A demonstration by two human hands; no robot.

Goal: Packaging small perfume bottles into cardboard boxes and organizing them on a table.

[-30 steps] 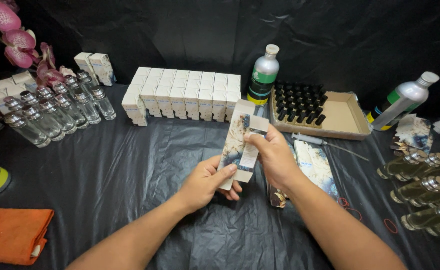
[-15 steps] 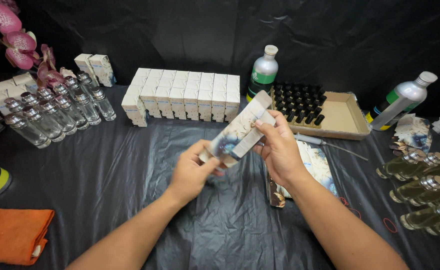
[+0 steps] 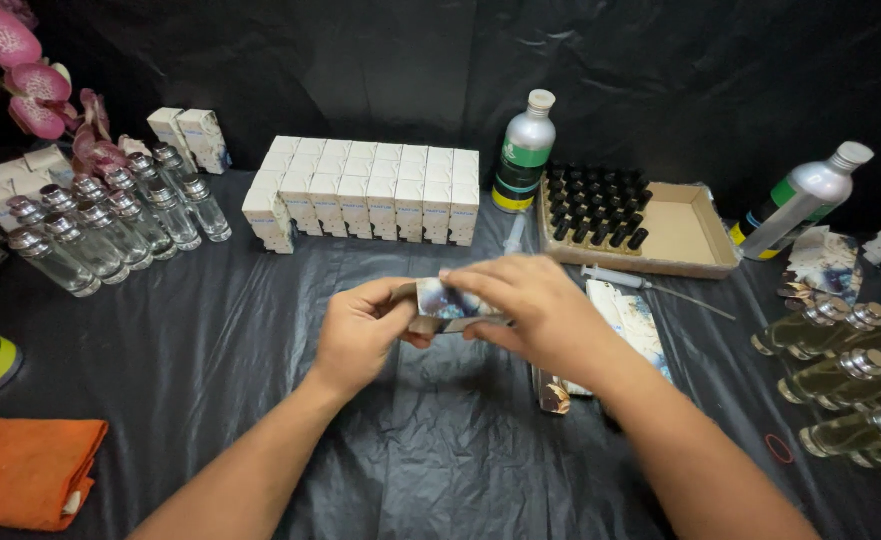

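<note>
**Carton turned level between both hands**

Since half a second ago the small printed cardboard carton (image 3: pixel 450 305) has swung from a slant, its far end raised toward the tray, to lying nearly level, and both hands have closed in over it, so that less of it shows. The left hand (image 3: pixel 360 335) now curls around the carton's left end, fingers wrapped over it and thumb on top, wrist straight and forearm running in from the lower left. The right hand (image 3: pixel 535 310) lies over the carton's right part, palm down, fingers stretched leftward across the top and gripping it; its forearm comes in from the lower right. The carton sits just above the black plastic table sheet (image 3: pixel 210 340), in front of the block of white upright boxes (image 3: pixel 370 195).

Just right of the right wrist lies a stack of flat printed carton blanks (image 3: pixel 635 325). Behind it stand a cardboard tray of black caps (image 3: pixel 695 235) and a silver bottle with a green label (image 3: pixel 522 152). A plastic syringe (image 3: pixel 620 280) lies in front of the tray
</note>
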